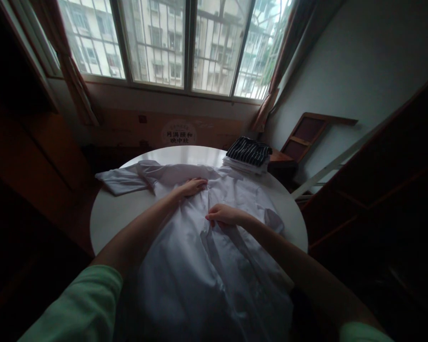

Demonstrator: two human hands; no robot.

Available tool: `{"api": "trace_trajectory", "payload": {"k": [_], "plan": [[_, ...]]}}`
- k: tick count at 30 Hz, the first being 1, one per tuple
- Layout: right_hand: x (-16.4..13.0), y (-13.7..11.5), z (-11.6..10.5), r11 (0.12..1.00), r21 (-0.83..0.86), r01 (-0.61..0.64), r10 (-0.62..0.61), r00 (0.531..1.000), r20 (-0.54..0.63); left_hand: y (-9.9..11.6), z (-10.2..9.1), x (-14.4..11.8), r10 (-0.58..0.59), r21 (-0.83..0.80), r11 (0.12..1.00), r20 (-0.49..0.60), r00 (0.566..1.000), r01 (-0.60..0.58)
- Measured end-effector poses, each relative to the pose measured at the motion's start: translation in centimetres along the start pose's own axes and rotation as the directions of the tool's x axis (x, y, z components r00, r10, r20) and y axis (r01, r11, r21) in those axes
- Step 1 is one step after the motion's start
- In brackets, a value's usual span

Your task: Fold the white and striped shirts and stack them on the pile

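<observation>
Left hand [193, 186] lay flat and spread on the white shirt [196, 266] near the collar; right hand [224, 214] pinched its front fabric.

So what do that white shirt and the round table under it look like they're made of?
White shirt: thin woven cloth, probably cotton or a blend, matte; it creases softly under both hands. Round table: smooth, white, faintly glossy top, perhaps laminate or painted; it reflects window light.

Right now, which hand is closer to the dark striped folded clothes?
The right hand, resting mid-shirt below the dark striped folded clothes. The left hand lies flat farther left, near the collar.
</observation>
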State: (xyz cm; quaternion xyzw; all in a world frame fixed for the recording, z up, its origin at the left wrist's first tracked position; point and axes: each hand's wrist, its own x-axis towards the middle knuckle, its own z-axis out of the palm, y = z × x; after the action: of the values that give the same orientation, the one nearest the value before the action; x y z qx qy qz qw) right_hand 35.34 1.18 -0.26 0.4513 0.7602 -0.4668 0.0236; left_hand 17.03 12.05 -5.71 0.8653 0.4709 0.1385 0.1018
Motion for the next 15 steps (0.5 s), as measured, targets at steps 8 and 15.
{"api": "trace_trajectory", "payload": {"k": [8, 15], "plan": [[1.2, 0.0, -1.3, 0.987, -0.158, 0.013, -0.021, 0.998, -0.053, -0.2, -0.5, 1.3, -0.065, 0.045, 0.997, 0.001, 0.998, 0.064], [0.8, -0.3, -3.2, 0.999, -0.050, 0.017, -0.014, 0.998, 0.066, 0.5, 0.3, 1.0, -0.077, 0.050, 0.995, -0.195, 0.978, 0.088]]}}
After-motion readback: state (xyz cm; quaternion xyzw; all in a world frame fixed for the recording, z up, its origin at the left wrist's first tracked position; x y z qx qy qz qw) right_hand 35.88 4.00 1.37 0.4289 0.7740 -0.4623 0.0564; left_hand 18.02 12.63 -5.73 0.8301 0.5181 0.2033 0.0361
